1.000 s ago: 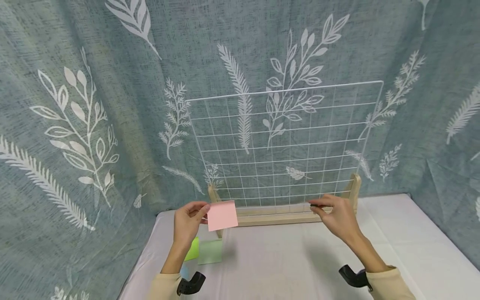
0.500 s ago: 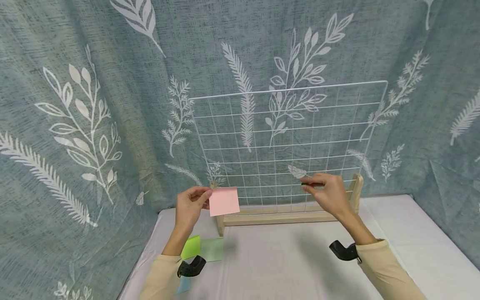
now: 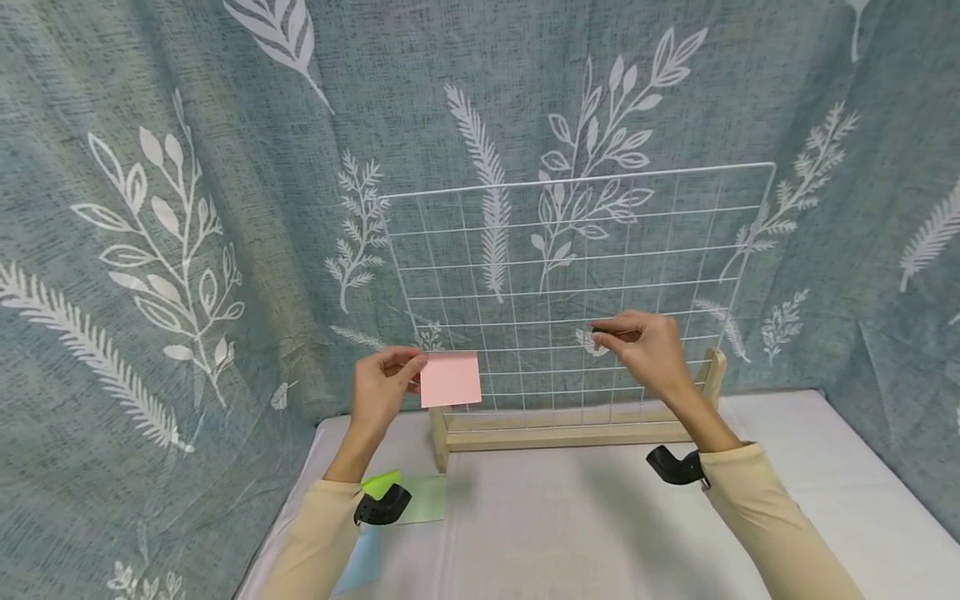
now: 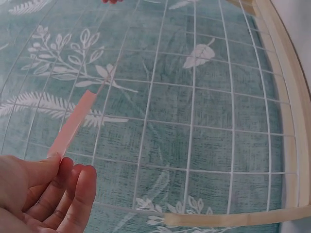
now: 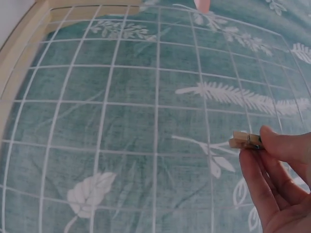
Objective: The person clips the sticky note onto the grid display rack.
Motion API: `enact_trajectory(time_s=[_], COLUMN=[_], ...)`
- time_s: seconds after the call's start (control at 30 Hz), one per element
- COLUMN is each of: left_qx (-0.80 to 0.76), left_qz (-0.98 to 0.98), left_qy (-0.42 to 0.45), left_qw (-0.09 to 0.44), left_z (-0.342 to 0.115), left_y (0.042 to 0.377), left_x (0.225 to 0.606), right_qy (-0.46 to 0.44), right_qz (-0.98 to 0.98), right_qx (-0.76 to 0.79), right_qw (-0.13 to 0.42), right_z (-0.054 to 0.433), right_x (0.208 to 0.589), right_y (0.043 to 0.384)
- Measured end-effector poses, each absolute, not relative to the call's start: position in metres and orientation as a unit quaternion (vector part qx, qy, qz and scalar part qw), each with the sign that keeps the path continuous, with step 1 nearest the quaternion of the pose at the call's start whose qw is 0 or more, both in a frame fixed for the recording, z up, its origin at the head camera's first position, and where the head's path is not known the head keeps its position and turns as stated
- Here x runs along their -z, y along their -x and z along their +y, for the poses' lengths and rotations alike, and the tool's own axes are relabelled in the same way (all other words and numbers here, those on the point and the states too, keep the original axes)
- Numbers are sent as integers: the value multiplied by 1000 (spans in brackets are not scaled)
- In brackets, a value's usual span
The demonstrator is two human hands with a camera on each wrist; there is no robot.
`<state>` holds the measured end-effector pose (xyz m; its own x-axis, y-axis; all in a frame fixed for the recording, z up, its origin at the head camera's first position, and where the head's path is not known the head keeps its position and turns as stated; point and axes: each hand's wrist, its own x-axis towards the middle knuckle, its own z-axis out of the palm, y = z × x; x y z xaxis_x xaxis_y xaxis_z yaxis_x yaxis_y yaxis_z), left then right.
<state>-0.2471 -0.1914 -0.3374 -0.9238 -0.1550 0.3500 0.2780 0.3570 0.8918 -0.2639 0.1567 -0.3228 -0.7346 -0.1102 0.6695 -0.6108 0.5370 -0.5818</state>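
Note:
My left hand (image 3: 377, 390) pinches a pink sticky note (image 3: 451, 381) at its left upper corner, between thumb and fingers. The note hangs in front of the lower left part of a white wire grid panel (image 3: 577, 178). In the left wrist view the note appears nearly edge-on. My right hand (image 3: 651, 352) pinches a small wooden clothespin (image 5: 245, 140) between thumb and fingertips, its jaw end pointing away from the hand. That hand is raised before the panel's lower right part, apart from the note.
The panel stands upright in a wooden base (image 3: 570, 437) on a white-covered table (image 3: 540, 517). At front left lie a light green sticky note (image 3: 422, 500), a bright green one (image 3: 381, 482) and a blue one (image 3: 362, 560). A grey-green leaf-patterned curtain (image 3: 285, 250) hangs behind and at both sides.
Both hands have risen in front of the grid, the left with the pink sticky note, the right with the clothespin. The right hand has also shifted slightly left.

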Motion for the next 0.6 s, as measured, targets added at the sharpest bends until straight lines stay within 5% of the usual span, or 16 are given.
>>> enact_trajectory(time_s=[0.6], left_qx=[554], left_qz=[-803], left_qy=[86], left_qw=[202], left_z=[-191], left_y=[249], left_x=[308], right_qy=[-184], right_qz=[-829], right_qx=[-460], right_qw=[260], right_z=[148], right_x=[280], right_y=[270])
